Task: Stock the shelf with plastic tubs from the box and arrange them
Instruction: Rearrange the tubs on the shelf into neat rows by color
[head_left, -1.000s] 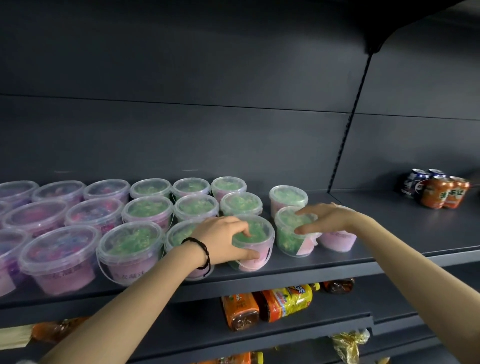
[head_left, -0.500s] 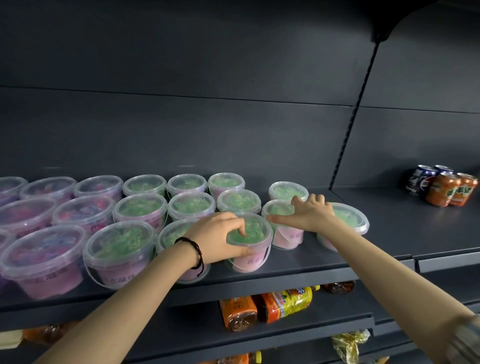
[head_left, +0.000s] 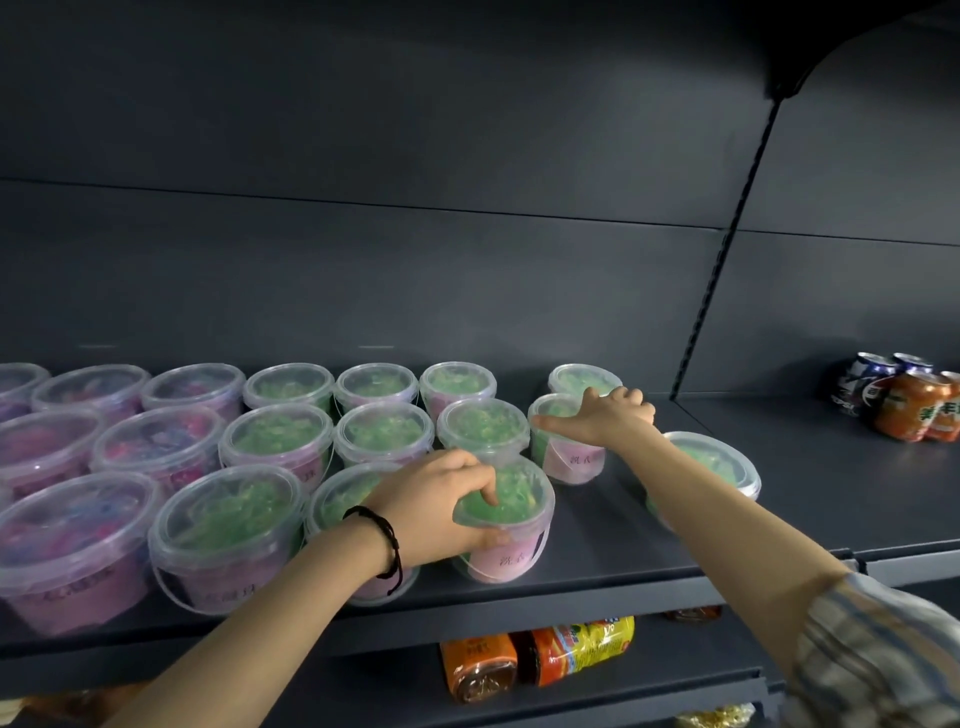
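Two hands (head_left: 441, 501) (head_left: 605, 418) press round, clear-lidded tubs (head_left: 511, 519) — seemingly smooth plastic.

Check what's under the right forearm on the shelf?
A green-filled tub with a clear lid, apart from the rows. The right forearm covers its left side and label, so both are unseen.

2 bare forearms reach in from the lower edge; the left hand (head_left: 441, 506) has a thin black cord bracelet (head_left: 387, 548) looped at the wrist just behind it, with a knotted strand hanging down; the right hand (head_left: 605, 418) wears nothing at the wrist, and far back by the elbow sits a rolled sleeve (head_left: 878, 660) in muted grey-blue and tan stripes.
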